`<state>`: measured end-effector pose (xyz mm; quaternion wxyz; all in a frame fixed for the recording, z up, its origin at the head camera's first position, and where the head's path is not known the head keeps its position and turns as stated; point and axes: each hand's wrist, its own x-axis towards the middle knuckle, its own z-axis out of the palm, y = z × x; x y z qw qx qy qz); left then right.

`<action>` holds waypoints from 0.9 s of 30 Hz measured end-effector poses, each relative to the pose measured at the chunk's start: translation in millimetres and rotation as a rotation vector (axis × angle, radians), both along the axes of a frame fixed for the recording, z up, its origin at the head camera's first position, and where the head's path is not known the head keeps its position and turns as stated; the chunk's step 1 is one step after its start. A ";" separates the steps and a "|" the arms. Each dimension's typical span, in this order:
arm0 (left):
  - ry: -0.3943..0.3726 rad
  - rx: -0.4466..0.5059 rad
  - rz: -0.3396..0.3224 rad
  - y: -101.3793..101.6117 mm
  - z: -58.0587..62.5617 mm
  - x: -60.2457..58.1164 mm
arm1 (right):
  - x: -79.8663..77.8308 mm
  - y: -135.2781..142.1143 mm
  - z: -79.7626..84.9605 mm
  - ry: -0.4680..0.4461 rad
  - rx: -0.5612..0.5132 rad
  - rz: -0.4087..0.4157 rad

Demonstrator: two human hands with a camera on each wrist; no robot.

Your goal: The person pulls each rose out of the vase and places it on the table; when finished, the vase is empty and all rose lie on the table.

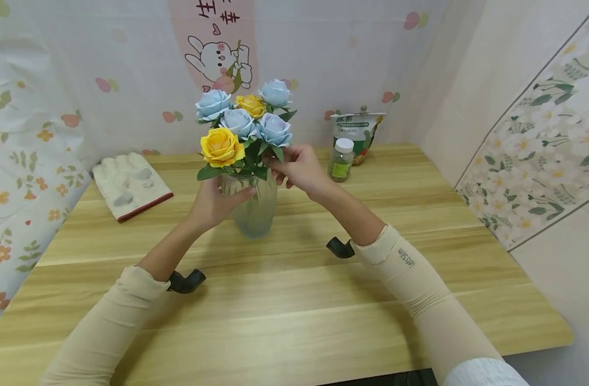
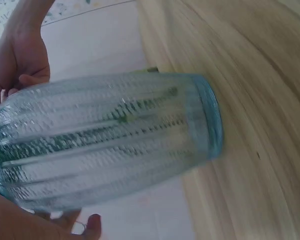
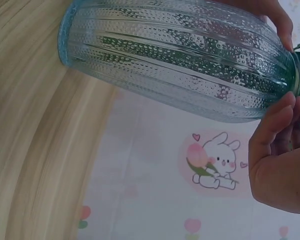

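Note:
A ribbed clear glass vase (image 1: 256, 220) stands on the wooden table, holding a bunch of several light blue roses (image 1: 274, 130) and two yellow roses (image 1: 222, 147) with green leaves. My left hand (image 1: 216, 205) grips the vase's upper left side, thumb across the front and the other fingers partly hidden behind the glass. At the right of the rim, my right hand (image 1: 301, 169) pinches a green leaf (image 1: 278, 153) under the blue roses. Close up in the right wrist view, the right thumb lies right at the vase rim (image 3: 297, 75). Green stems show blurred through the glass.
A white work glove (image 1: 130, 185) with a red cuff lies at the back left of the table (image 1: 285, 311). Back right, a small white-capped bottle (image 1: 341, 161) stands before a printed pouch (image 1: 357, 128). A patterned wall cloth (image 1: 145, 64) hangs behind.

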<state>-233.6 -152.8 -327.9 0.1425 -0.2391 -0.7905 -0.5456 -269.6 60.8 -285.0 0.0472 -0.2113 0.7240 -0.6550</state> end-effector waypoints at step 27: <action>-0.076 -0.026 0.038 11.1 4.6 8.6 | 18.9 -9.0 -10.0 0.346 -0.225 -0.091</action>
